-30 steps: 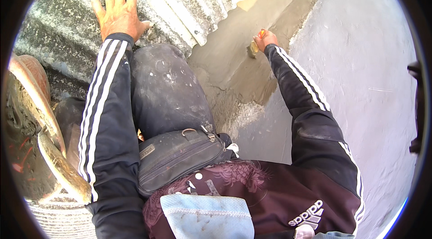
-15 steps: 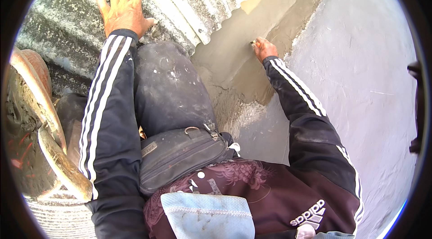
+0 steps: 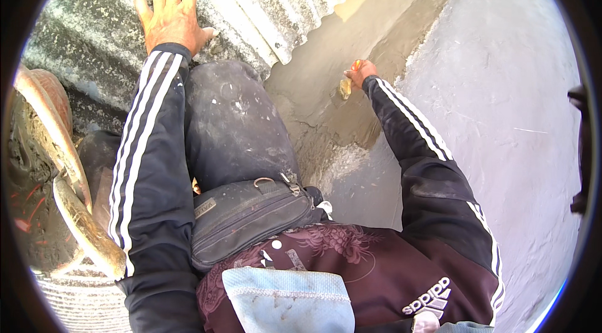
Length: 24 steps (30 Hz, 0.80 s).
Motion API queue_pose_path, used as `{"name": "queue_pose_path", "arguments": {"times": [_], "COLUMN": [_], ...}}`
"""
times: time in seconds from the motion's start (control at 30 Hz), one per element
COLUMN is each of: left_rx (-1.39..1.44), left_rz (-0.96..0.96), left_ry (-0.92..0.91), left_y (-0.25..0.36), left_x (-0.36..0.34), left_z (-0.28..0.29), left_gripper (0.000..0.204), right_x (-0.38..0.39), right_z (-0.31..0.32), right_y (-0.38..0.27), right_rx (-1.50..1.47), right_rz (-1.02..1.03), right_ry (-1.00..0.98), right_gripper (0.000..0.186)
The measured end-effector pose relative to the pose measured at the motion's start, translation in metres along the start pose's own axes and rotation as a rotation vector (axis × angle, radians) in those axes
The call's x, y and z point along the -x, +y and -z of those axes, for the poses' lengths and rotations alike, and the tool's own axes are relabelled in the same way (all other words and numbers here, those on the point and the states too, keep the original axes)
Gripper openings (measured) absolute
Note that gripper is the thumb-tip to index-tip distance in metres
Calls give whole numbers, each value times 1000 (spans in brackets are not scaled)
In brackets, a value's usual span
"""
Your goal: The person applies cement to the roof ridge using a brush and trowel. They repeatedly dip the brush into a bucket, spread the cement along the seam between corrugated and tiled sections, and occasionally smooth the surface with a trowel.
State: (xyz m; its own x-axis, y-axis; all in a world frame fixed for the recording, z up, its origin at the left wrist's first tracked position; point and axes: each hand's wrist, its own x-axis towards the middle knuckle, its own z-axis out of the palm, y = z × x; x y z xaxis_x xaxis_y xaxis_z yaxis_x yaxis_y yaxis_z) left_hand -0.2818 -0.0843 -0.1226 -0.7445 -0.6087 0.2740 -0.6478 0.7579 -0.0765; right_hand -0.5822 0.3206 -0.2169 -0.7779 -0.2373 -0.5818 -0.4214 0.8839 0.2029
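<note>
My right hand is closed around what looks like a small brush. Its yellowish-tan end points down toward the wet grey mortar, and a bit of orange-red handle shows at the fist. Whether the tip touches the mortar I cannot tell. On the weathered corrugated roofing sheet, my left hand lies flat with fingers spread, holding nothing.
At the left, a worn bucket holds muddy mortar, with a curved, dirty rim piece leaning by it. A smooth grey plastered surface spreads to the right. My bent knee stands between the sheet and the mortar.
My right hand has turned and shifted slightly left, bringing the brush's tan end and orange handle into sight. My left hand has stayed put on the sheet.
</note>
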Motion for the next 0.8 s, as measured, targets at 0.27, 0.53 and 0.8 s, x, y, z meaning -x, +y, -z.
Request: {"name": "queue_pose_path", "arguments": {"times": [0.27, 0.53, 0.8], "left_rx": [37, 38, 10], "left_rz": [80, 74, 66], "left_ry": [-345, -378, -332], "left_y": [2, 1, 4], "left_x": [-6, -7, -7], "left_z": [4, 12, 3], "left_gripper": [117, 118, 120], "right_x": [8, 57, 2], "right_z": [42, 5, 66], "right_y": [-5, -36, 22], "right_rx": [346, -414, 289], "right_rz": [392, 164, 204], "right_ry": [112, -581, 132], "right_gripper": [38, 28, 30]}}
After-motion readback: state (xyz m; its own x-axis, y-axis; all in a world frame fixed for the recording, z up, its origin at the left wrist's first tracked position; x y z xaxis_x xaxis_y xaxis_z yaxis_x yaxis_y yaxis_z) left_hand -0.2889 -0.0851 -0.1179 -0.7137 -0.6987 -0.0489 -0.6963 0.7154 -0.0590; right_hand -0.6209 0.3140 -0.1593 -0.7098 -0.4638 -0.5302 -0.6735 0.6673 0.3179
